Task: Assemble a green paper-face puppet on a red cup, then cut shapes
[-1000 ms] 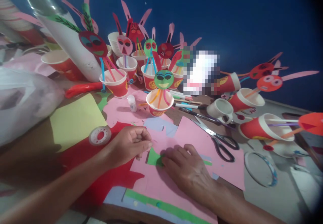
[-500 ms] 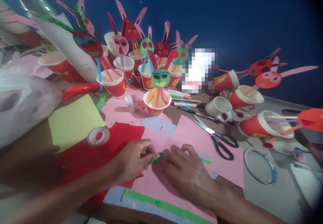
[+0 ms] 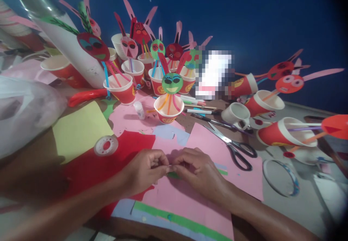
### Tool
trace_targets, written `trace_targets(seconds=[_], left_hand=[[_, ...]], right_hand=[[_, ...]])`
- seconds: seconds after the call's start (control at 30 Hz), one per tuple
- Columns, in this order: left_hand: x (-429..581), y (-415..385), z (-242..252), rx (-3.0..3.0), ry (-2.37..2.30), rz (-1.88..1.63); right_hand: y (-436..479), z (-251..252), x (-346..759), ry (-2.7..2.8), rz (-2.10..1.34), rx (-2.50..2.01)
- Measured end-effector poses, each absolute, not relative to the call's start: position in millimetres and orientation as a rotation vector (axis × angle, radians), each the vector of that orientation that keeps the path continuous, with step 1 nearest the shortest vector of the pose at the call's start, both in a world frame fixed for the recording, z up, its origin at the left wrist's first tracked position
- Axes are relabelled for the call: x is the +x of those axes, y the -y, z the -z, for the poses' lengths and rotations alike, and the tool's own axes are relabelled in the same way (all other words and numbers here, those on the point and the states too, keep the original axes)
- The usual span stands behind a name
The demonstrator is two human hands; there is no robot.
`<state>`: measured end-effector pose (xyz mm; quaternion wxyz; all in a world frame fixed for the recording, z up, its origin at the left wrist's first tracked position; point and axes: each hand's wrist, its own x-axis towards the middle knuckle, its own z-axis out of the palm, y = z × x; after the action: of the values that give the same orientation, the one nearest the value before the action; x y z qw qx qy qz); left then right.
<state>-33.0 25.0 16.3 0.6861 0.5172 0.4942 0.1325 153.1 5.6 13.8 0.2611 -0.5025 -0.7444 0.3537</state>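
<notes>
My left hand and my right hand meet fingertip to fingertip above a sheet of pink paper. Both are closed in a pinch on something tiny and pale between the fingertips, too small to name. Just beneath the fingers a small piece of green paper shows, mostly hidden by my right hand. Red paper lies under my left forearm, with a roll of clear tape on it. Black-handled scissors rest partly open to the right of my right hand.
A paper cup with a green paper face on strips stands ahead, before several similar cups. A small white bottle, pens, a white mug and a bangle surround the papers. Yellow paper lies left.
My right hand has turned and lifted, bringing its thumb and finger to my left fingertips. The green piece is now more covered. My left hand has hardly moved.
</notes>
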Motion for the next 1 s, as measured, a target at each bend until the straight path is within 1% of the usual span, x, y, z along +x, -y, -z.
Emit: trace_targets(seconds=[0.23, 0.43, 0.63, 0.8, 1.0], left_hand=[[-44, -29, -21, 1.301, -1.15, -0.301], [-43, -26, -18, 1.506, -1.14, -0.335], [-38, -22, -9, 1.741, -1.113, -0.316], [-36, -24, -12, 1.886, -1.076, -0.287], [-42, -25, -22, 1.916, -1.092, -0.288]], right_hand=[[-1, -9, 155, 2.178, -0.883, -1.383], [2, 1, 149, 2.325, -0.537, -1.385], [4, 5, 146, 2.355, -0.349, -1.339], [4, 5, 145, 2.349, -0.271, -1.293], [5, 9, 145, 2.342, -0.276, -1.281]])
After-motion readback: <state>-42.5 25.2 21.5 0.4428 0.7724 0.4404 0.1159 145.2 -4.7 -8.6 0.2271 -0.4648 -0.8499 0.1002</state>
